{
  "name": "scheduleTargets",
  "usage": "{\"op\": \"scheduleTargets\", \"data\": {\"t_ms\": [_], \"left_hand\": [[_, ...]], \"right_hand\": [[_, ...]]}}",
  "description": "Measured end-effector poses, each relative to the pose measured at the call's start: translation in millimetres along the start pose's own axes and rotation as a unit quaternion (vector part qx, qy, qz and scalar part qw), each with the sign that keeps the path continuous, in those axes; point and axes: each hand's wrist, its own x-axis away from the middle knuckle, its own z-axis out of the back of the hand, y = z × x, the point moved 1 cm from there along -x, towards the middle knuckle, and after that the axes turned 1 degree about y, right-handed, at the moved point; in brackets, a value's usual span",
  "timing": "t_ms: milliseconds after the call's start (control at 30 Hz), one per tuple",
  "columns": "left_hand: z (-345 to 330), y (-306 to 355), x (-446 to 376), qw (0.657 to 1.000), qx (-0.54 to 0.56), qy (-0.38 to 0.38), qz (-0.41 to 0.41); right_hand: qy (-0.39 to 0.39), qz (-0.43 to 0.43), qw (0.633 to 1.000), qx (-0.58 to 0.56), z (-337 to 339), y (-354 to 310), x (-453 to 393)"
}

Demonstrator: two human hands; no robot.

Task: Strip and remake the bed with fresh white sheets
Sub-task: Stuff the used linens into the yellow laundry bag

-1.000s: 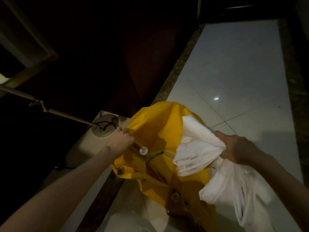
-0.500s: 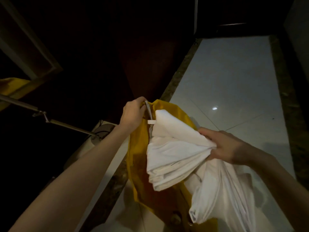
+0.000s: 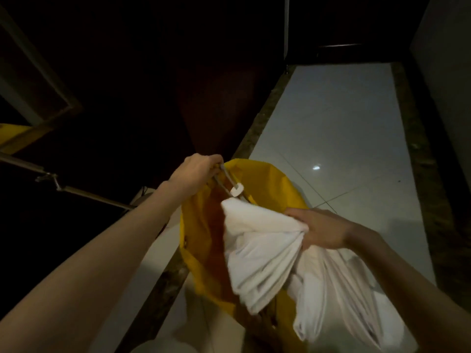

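The left hand gripped the cord of the yellow bag; the right hand clutched bunched white sheets at its mouth

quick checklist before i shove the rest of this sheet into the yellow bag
1. Bag mouth held open: ok. The left hand grips the drawstring cord and lifts the rim of the yellow bag.
2. Sheet gripped: ok. The right hand holds the bunched white sheet.
3. Sheet aimed at the opening: ok. The bunched end sits over the bag's mouth.
4. All the sheet gathered: not ok. A long part hangs below the right hand, outside the bag.
5. Room left inside the bag: cannot tell. The interior is dark and covered.
6. Cord toggle clear of the sheet: cannot tell. It lies right at the sheet's edge.
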Motion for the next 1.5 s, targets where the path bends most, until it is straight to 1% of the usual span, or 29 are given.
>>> {"op": "scheduleTargets", "data": {"t_ms": [100, 167, 267, 400, 500, 533, 567, 600, 667, 700, 767, 833, 867, 900, 1000, 1033, 1100, 1167, 1233, 1300, 1367, 1433, 1500], "left_hand": [[-10, -8, 12, 0.999, -0.018, -0.027, -0.005], [-17, -11, 23, 1.0, 0.015, -0.025, 0.001], [-26, -17, 43, 0.996, 0.082, -0.003, 0.023], [-42, -32, 67, 0.979, 0.171, 0.025, 0.111], [-57, -40, 85, 0.968, 0.175, -0.004, 0.179], [-62, -40, 89, 0.969, 0.152, -0.024, 0.192], [-66, -39, 91, 0.973, 0.106, -0.043, 0.2], [-69, -38, 92, 0.976, 0.041, -0.057, 0.204], [-73, -27, 89, 0.976, -0.078, -0.06, 0.194], [-75, -20, 85, 0.977, -0.116, -0.054, 0.171], [-83, -4, 76, 0.98, -0.18, -0.053, 0.072], [-92, 14, 68, 0.97, -0.223, -0.097, -0.028], [-98, 22, 65, 0.963, -0.234, -0.12, -0.049], [-102, 29, 60, 0.96, -0.242, -0.134, -0.046], [-109, 36, 42, 0.956, -0.251, -0.15, 0.027], [-110, 36, 37, 0.954, -0.253, -0.157, 0.039], [-109, 37, 30, 0.961, -0.216, -0.167, 0.051], [-100, 41, 23, 0.976, -0.154, -0.147, 0.036], [-82, 47, 17, 0.992, -0.078, -0.094, 0.02], [-59, 55, 8, 0.999, 0.043, -0.021, 0.004], [-30, 61, -1, 0.988, 0.147, 0.043, 0.006], [-1, 61, -11, 0.967, 0.234, 0.079, 0.054], [17, 47, -19, 0.924, 0.354, 0.091, 0.116]], "right_hand": [[0.037, -0.077, 0.996, 0.017, -3, 29, -5], [0.058, -0.107, 0.992, 0.031, -5, 42, -7], [0.112, -0.127, 0.984, 0.051, -2, 52, -9], [0.18, -0.142, 0.973, 0.028, -4, 66, -13], [0.205, -0.17, 0.963, 0.025, -11, 75, -15], [0.199, -0.172, 0.964, 0.033, -14, 75, -15], [0.185, -0.169, 0.967, 0.048, -17, 74, -16], [0.167, -0.159, 0.971, 0.068, -21, 71, -17], [0.131, -0.13, 0.976, 0.116, -33, 61, -20], [0.118, -0.114, 0.977, 0.139, -40, 55, -22], [0.108, -0.085, 0.975, 0.172, -55, 45, -25], [0.098, -0.071, 0.975, 0.187, -67, 41, -31], [0.091, -0.069, 0.975, 0.188, -71, 40, -33], [0.087, -0.068, 0.976, 0.19, -73, 40, -34], [0.087, -0.067, 0.973, 0.201, -75, 41, -38], [0.091, -0.064, 0.973, 0.204, -75, 41, -38], [0.095, -0.065, 0.972, 0.206, -75, 45, -36], [0.107, -0.082, 0.97, 0.2, -70, 55, -33], [0.118, -0.113, 0.97, 0.182, -59, 69, -25], [0.134, -0.147, 0.966, 0.164, -43, 82, -17], [0.154, -0.19, 0.959, 0.146, -23, 92, -9], [0.176, -0.222, 0.952, 0.117, -1, 100, -2], [0.185, -0.232, 0.949, 0.103, 17, 104, 4]]}}
